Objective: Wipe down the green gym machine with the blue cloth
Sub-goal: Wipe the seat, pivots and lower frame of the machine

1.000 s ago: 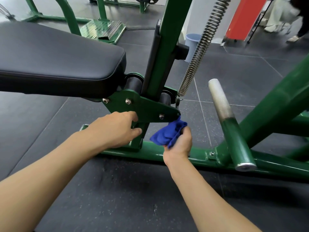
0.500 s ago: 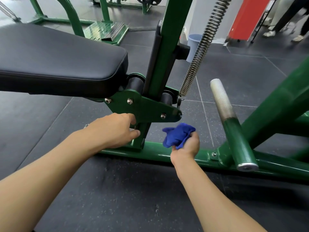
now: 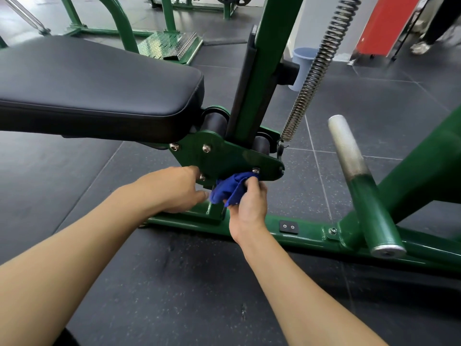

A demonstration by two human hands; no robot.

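Rubber floor (image 3: 174,283); green machine (image 3: 262,71) base rail (image 3: 311,236) lies left-right; blue cloth (image 3: 229,191) bunched.

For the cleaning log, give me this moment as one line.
step: wiping green pivot plate, lower edge | right hand: grips blue cloth at plate edge | left hand: beside plate, grip unclear

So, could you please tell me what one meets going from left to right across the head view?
Black padded bench seat → left hand → crumpled blue cloth → right hand gripping it → coiled steel spring → knurled silver-and-green metal peg.
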